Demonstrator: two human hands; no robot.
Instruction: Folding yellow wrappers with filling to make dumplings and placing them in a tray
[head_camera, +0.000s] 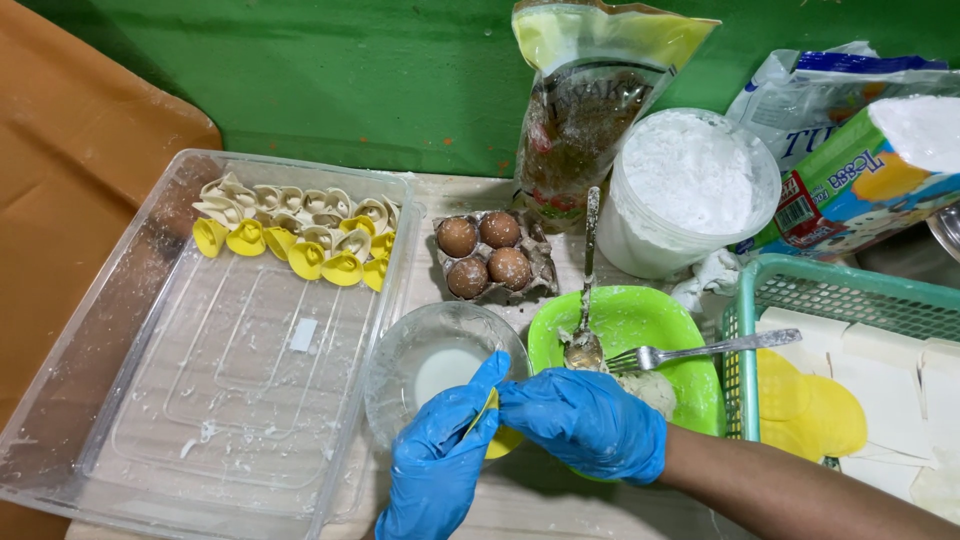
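Item: yellow wrapper (487, 412), pinched between my left hand (440, 468) and right hand (585, 420), both clenched on it. It stands on edge, long axis running up from the left palm, just in front of the glass bowl (400, 360), tray (120, 400) leftward.

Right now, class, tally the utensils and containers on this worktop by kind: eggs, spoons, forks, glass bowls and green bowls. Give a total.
Eggs: 4
Spoon: 1
Fork: 1
Glass bowl: 1
Green bowl: 1
Total: 8
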